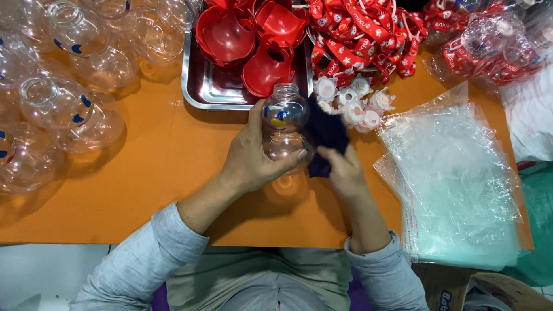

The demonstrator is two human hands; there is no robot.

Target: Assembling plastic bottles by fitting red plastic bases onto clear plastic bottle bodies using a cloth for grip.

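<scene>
Head view: left hand [250, 161] grip clenched around clear bottle [285, 124] above orange table [161, 173]; right hand [343, 170] pinches dark cloth [325, 135] against it. Best steady bottle, wipe evenly.

Bare orange table [173, 167] between bottles [63, 109]

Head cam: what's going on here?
A person at an orange table holds a clear plastic bottle in the left hand. The right hand presses a dark blue cloth against the bottle's side. More clear bottles lie at the left, red plastic parts sit in a metal tray, with white caps and clear bags at the right.
</scene>
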